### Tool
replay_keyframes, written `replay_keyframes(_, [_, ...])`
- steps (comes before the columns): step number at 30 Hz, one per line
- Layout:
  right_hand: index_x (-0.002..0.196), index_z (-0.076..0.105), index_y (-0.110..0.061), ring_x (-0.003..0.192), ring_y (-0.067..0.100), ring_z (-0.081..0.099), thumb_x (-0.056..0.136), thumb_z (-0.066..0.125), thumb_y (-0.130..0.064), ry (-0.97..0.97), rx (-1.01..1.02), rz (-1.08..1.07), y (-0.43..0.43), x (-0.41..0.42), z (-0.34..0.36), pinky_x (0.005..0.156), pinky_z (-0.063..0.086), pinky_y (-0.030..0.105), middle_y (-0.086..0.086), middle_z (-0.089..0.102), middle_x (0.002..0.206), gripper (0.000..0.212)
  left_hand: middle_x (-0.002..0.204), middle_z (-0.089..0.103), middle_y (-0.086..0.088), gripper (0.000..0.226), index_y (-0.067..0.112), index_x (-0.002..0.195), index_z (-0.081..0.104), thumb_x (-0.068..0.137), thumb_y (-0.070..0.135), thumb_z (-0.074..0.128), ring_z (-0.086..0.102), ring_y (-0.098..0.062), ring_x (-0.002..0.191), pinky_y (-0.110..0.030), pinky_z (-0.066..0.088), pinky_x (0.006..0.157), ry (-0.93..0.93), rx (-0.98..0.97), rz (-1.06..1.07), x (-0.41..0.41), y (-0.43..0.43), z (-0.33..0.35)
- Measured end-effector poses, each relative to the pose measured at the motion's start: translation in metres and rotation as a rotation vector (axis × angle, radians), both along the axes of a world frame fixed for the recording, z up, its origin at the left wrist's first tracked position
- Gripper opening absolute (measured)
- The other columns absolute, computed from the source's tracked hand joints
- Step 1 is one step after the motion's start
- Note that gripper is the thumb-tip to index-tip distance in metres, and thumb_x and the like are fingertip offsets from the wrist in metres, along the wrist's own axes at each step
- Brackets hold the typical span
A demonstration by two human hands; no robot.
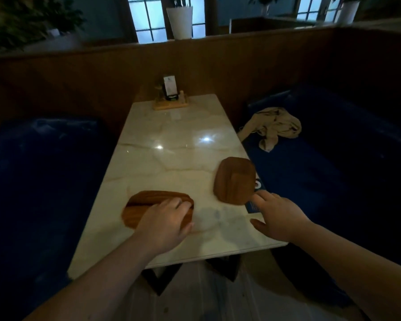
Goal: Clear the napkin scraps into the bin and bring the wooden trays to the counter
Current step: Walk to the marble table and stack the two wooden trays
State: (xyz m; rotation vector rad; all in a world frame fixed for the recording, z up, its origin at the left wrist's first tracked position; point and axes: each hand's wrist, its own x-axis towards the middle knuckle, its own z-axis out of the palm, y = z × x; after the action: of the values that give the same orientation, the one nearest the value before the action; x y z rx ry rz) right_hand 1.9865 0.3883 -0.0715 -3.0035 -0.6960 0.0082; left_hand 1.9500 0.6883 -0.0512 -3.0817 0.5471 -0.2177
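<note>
Near edge of the marble desk: both bare forearms reach in from below. Left hand lies on top of the left wooden tray, fingers curled over its right end, thumb at the near rim; grip looks to be closing on the tray, though whether it's pinched firmly can't be told. Tray sits flat on the desk near the front left. Right hand is spread, fingers loose, holding nothing, index tip just at the near right corner of the right wooden tray. That tray lies flat by the desk's right edge, a little further back, well apart from the first.

No napkin scraps visible on the desk, no bin in view; judged: scrap step seems done, tray pickup is in hand.

Next move likely calls for the right hand to get fingers under the tray rim at the desk edge, then lift both level, or stack them.

Further back: bare marble with light glare, a wooden condiment stand with a card at the far end. A beige cloth lies crumpled on the blue bench seat to the right.
</note>
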Motion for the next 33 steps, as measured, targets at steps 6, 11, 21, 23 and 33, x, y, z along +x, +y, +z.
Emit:
replay_keyframes(6, [0.124,0.042,-0.023,0.098,0.024,0.057,0.084,0.054,-0.05,0.124,0.057,-0.083,-0.01,0.065,-0.02,0.074,0.05,0.039,0.001,0.052,0.118,0.05,0.113,0.057,0.005,0.045,0.029,0.12,0.045,0.085,0.056,0.039,0.057,-0.016,0.094,-0.033,0.05,0.067,0.085,-0.13,0.001,0.071,-0.009,-0.028])
replay_keyframes(11, [0.134,0.034,-0.028,0.102,0.026,0.057,0.082,0.059,-0.048,0.217,0.178,-0.189,-0.016,0.118,-0.039,0.072,0.044,0.035,0.002,0.05,0.128,0.06,0.124,0.055,0.005,0.045,0.028,0.126,0.042,0.088,0.052,0.04,0.056,-0.018,0.104,-0.035,0.048,0.074,0.103,-0.24,0.026,0.142,-0.01,-0.057])
replay_keyframes(21, [0.125,0.045,-0.023,0.086,0.017,0.058,0.086,0.063,-0.04,0.491,0.312,-0.493,-0.051,0.199,-0.076,0.074,0.049,0.033,-0.001,0.059,0.107,0.046,0.106,0.066,0.004,0.042,0.028,0.12,0.048,0.085,0.051,0.049,0.063,-0.014,0.083,-0.029,0.046,0.066,0.342,-0.462,0.144,0.243,-0.028,-0.125])
replay_keyframes(23, [0.125,0.047,-0.021,0.082,0.013,0.057,0.086,0.065,-0.038,0.601,0.364,-0.581,-0.056,0.215,-0.09,0.074,0.048,0.03,-0.007,0.057,0.097,0.046,0.105,0.066,0.003,0.043,0.026,0.12,0.049,0.085,0.051,0.051,0.062,-0.016,0.08,-0.03,0.046,0.067,0.402,-0.507,0.182,0.253,-0.029,-0.137])
replay_keyframes(33, [0.121,0.051,-0.011,0.081,0.026,0.062,0.085,0.068,-0.035,0.729,0.61,-0.759,-0.069,0.331,-0.147,0.057,0.049,0.034,0.013,0.063,0.1,0.047,0.091,0.068,-0.012,0.031,0.016,0.106,0.058,0.082,0.036,0.059,0.064,-0.032,0.09,-0.037,0.049,0.075,0.636,-0.735,0.447,0.285,-0.057,-0.18])
